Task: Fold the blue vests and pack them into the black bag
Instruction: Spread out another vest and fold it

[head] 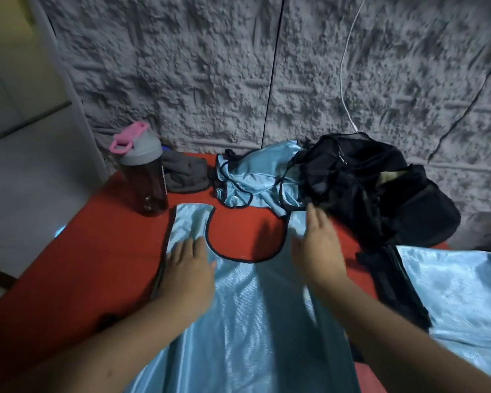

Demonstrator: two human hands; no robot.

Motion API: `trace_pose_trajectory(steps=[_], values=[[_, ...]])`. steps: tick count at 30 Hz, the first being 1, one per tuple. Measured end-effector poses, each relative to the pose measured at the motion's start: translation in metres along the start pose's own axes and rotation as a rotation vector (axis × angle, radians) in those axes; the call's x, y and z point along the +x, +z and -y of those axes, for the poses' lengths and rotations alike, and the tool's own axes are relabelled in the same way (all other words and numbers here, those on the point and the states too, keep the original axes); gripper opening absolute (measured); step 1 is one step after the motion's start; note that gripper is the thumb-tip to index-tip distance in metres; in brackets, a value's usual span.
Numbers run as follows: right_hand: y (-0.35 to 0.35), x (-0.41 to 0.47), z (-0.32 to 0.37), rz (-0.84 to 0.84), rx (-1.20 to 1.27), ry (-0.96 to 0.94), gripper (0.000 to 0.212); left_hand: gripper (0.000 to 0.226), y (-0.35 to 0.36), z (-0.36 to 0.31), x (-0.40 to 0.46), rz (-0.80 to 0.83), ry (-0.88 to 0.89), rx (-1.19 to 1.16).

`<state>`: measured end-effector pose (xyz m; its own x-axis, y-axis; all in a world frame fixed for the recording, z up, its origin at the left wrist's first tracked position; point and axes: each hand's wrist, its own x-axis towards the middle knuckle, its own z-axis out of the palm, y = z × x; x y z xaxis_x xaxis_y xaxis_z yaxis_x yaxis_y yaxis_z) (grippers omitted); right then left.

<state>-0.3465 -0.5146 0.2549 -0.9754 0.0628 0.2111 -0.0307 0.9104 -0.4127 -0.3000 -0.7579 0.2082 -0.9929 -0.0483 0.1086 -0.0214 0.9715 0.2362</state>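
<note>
A light blue vest (250, 313) with black trim lies spread flat on the red table (77, 265), neckline pointing away from me. My left hand (187, 270) presses flat on its left shoulder strap. My right hand (318, 245) lies with straight fingers over the right shoulder strap. A crumpled pile of blue vests (255, 177) sits at the back. The black bag (380, 191) slumps beside the pile at the right, its mouth open. A folded blue vest (454, 290) lies at the right edge.
A dark water bottle (148, 177) with a grey lid and pink loop stands at the back left, next to a grey cloth (184, 174). A black strap or cloth (394, 285) lies between the spread vest and the folded one. A textured grey wall rises behind.
</note>
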Motion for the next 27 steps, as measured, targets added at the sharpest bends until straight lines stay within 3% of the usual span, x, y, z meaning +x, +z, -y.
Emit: trace_pose_trajectory(steps=[2, 5, 13, 18, 27], values=[[0.018, -0.027, -0.001, 0.143, 0.021, -0.008, 0.075, 0.074, 0.001, -0.001, -0.007, 0.049, -0.089, -0.149], [0.034, -0.042, -0.013, 0.2, -0.004, 0.13, 0.075, 0.075, -0.002, 0.0, -0.007, 0.061, -0.152, -0.297], [0.035, -0.048, -0.024, 0.223, -0.16, 0.102, 0.07, 0.079, -0.003, 0.027, -0.004, 0.087, -0.102, -0.14], [0.031, -0.052, -0.026, 0.239, -0.196, 0.088, 0.075, 0.108, -0.005, 0.033, -0.004, 0.162, -0.053, -0.047], [0.031, -0.053, -0.027, 0.294, -0.275, 0.049, 0.082, 0.069, -0.013, 0.058, -0.012, 0.179, 0.031, 0.095]])
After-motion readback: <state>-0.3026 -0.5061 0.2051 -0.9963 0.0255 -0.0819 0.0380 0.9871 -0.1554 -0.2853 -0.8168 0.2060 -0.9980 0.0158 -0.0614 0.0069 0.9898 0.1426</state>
